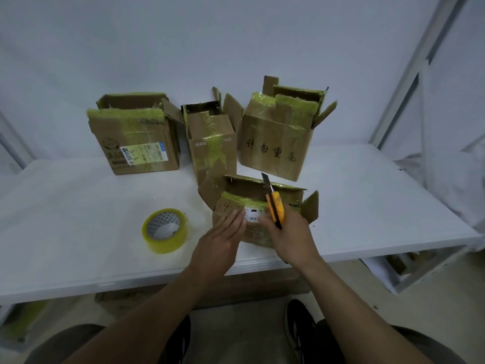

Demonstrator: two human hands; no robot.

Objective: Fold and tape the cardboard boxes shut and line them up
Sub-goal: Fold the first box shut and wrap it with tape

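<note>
While three open cardboard boxes (212,148) wait in a loose row at the back of the white table (78,219), I watch over the remote feed as a person attends to the fourth box (233,203), which sits nearest the table's front edge, just right of the roll of yellowish tape (165,231). The left hand (220,240) lies flat against the box's near face, fingers straight and close together. The right hand (288,232) is curled round an orange utility knife (275,206), its blade end pointing up and away over the open top. The side flaps splay outward and nothing here is folded or taped down yet. By my reading the carton is light and probably empty, though its inside is hidden from me. The worn, creased board under layers of old glossy tape should be soft at the corners and slick wherever the tape lies. I would take it by the bare cardboard of the side walls, low down. I would also press the flaps along their hinge lines rather than at their ragged tips, which look ready to buckle or tear. The knife wants keeping well clear of the steadying fingers before anyone reaches for the tape.
</note>
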